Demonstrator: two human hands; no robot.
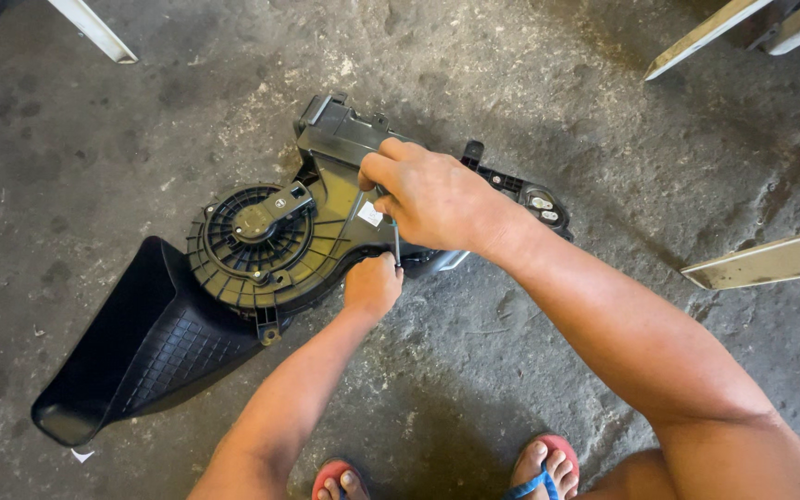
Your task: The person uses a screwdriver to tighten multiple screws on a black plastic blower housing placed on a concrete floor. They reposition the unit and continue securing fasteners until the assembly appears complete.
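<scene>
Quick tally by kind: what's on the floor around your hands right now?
Black plastic blower housing: 1
Black ribbed duct: 1
Thin tool between left hand and right hand: 1
Pale metal bars at the edges: 4
Sandals: 2
Total: 9

We are looking down on a rough grey concrete floor (pixel 604 389), stained dark in patches and scattered with pale chips and grit. Daylight is falling from above, brightening the middle while the upper left corner is lying in shadow. Pale metal bars are reaching in from the edges: one at the top left (pixel 93 30), two at the top right (pixel 707 37), one at the right (pixel 770 261), possibly legs of stands or frames.
</scene>
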